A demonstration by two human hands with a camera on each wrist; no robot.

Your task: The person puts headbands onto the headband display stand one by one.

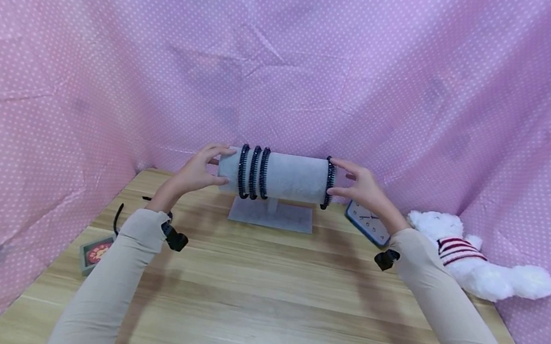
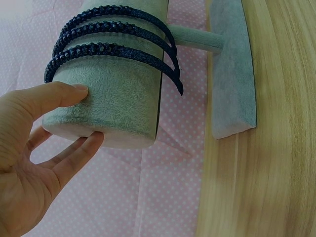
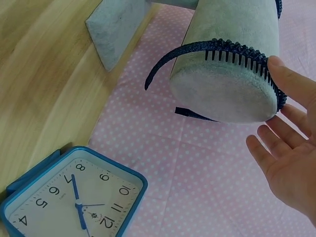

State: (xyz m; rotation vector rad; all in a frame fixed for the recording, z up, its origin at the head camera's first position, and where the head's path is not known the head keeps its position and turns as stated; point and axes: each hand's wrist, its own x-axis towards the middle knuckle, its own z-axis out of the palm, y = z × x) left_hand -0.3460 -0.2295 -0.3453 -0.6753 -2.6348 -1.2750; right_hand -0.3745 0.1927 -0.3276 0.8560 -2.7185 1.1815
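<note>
A grey plush T-bar display stand carries three dark beaded headbands side by side toward its left end. My left hand holds that end: in the left wrist view, the thumb lies on the roll's side and fingertips touch its end face. At the right end sits another dark headband, with comb teeth along its inner side and its two tips spread apart beyond the roll. My right hand grips this headband between thumb and fingers, the thumb on its beaded band.
A blue-framed clock leans just right of the stand. Farther right lies a white plush toy in a striped top. A small grey-framed item and a black strap are on the table's left. Pink dotted cloth hangs behind.
</note>
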